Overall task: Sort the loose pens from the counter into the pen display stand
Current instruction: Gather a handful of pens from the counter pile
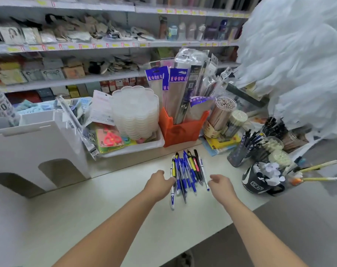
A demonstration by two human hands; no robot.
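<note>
Behind the counter [110,218], shop shelves [67,81] of packaged stationery filled the back wall, and a mass of white feathers [294,60] bulged in from the right. A white cardboard display stand [35,149], with arched cut-outs low on its face, sat on the left of the pale worktop; whether its top held pen slots could not be told from this angle. A white bin [140,146] of plastic palettes and an orange box [180,132] of packaged brushes stood at the back, with cups of pens and pencils crowded at the right.

The loose pens [187,174] lay in a rough bundle near the middle of the counter, roughly parallel and overlapping, mostly blue-gripped clear barrels with a few black and yellow ones.

The left hand [160,184] reached in with fingers loosely curled, their tips at the bundle's left edge, seemingly touching the outermost pens but closed on nothing. The right hand [220,186] hovered just beside the right edge, open and empty.

The pens looked light, stiff and smooth, so they would likely roll or fan out if nudged sideways. Squeezing the bundle between both palms, or pinching a single pen at its rubber grip, seemed the surest hold.
</note>
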